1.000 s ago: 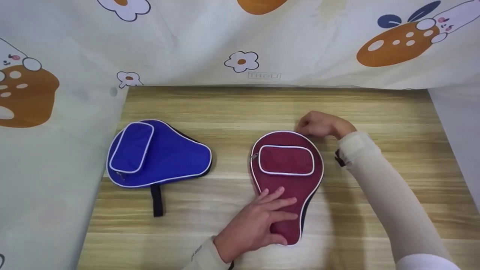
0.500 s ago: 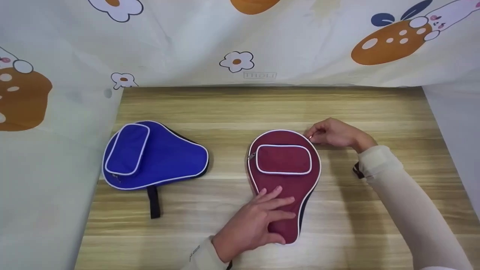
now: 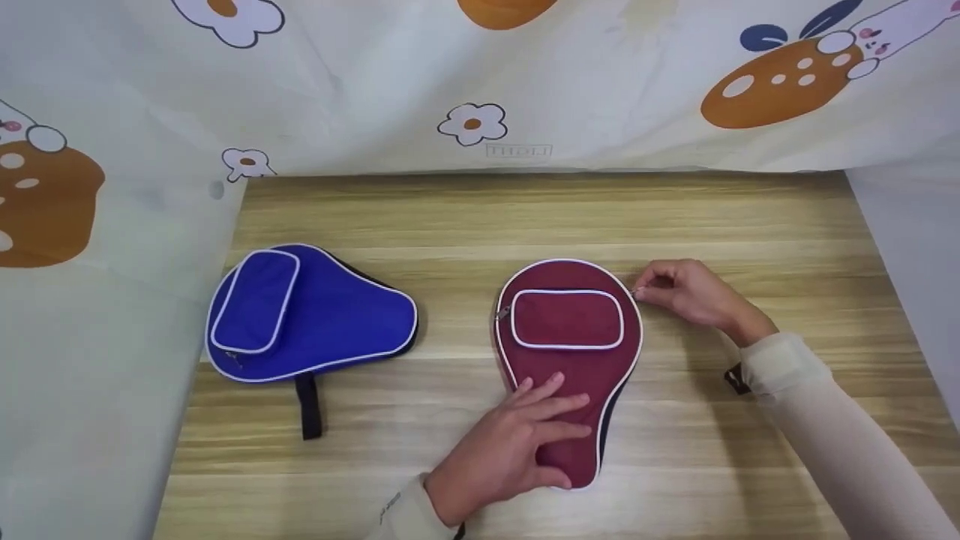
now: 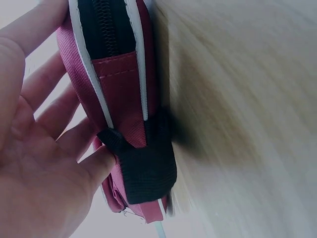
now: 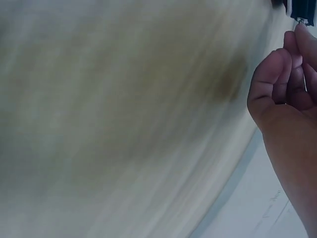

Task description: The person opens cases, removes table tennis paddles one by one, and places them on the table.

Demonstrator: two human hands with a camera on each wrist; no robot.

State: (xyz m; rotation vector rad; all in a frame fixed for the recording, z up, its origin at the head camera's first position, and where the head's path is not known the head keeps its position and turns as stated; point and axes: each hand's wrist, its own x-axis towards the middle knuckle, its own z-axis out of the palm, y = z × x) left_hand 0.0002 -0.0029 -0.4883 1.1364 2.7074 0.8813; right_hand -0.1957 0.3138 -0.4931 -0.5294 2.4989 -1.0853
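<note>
A dark red table-tennis bat case (image 3: 600, 367) with white piping lies with its round end away from me and its narrow end near. My left hand (image 3: 499, 461) rests on its lower part, fingers spread and fairly straight. In the left wrist view the case's side shows a black zipper (image 4: 106, 29) and a black strap loop (image 4: 148, 173) close to the fingers. At the upper right edge, my right hand (image 3: 690, 292) pinches a small metal zipper pull (image 5: 301, 21) between thumb and forefinger.
A blue bat case (image 3: 352, 315) with a zipped pocket and a black strap (image 3: 308, 409) lies on its side to the left. Both cases are on a wood-grain table (image 3: 450, 217). A cartoon-print cloth (image 3: 360, 97) hangs behind and at the left.
My right hand has moved right and toward me along the red case's rounded edge, with the zipper pull between its fingers. The left hand stays in place on the case.
</note>
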